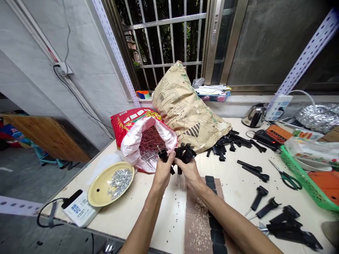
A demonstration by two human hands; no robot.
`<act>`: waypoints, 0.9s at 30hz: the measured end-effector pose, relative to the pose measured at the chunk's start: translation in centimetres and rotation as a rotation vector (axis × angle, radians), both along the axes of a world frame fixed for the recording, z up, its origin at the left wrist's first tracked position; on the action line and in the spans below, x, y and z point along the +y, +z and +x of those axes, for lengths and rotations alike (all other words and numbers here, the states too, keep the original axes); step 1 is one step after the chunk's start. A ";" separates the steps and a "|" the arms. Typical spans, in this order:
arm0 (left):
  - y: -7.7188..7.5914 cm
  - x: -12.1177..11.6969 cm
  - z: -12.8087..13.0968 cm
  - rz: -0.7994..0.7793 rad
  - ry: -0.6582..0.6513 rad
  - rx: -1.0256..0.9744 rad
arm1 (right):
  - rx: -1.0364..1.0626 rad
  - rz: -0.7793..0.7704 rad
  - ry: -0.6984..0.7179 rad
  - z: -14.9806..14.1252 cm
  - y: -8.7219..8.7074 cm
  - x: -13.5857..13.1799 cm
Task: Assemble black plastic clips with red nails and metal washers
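My left hand (162, 173) is closed around a black plastic part (163, 155) with a thin metal rod standing up from it. Beside it, almost touching, my right hand (189, 173) grips a bunch of several black plastic parts (188, 153); thin metal points hang below them. Just behind my hands, a red and white sack (135, 141) lies open, full of dark red rods (151, 139) with silvery ones near its mouth. To the left, a yellow oval dish (99, 195) holds many small silvery metal pieces (120, 181).
A big brown paper sack (180, 102) leans by the window. Black parts pile up (233, 141) at its right, and others with metal rods (288, 225) lie front right. Scissors (288, 180) rest beside a green basket (302, 183). A white power bank (79, 210) sits at the left edge.
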State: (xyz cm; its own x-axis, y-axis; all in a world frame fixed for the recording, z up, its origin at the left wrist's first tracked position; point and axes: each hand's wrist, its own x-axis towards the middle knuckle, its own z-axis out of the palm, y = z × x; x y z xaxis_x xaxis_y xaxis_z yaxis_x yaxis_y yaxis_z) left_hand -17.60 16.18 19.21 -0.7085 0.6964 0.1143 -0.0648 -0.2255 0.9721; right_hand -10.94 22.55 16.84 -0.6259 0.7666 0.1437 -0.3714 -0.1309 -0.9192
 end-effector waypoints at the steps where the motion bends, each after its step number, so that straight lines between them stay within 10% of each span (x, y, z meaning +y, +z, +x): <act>1: -0.2 0.0 0.0 -0.004 -0.007 0.010 | -0.012 0.020 -0.056 0.0 -0.2 0.3; 8: -0.6 -0.4 0.7 -0.229 0.445 0.255 | -0.188 0.198 -0.259 1.1 -0.2 2.5; 16: 0.2 -0.1 0.9 -0.118 0.422 0.146 | -0.248 0.471 -0.249 3.0 -0.7 1.8; 27: -0.3 0.0 0.4 -0.152 0.201 0.048 | -0.154 -0.079 -0.244 1.9 -2.3 2.7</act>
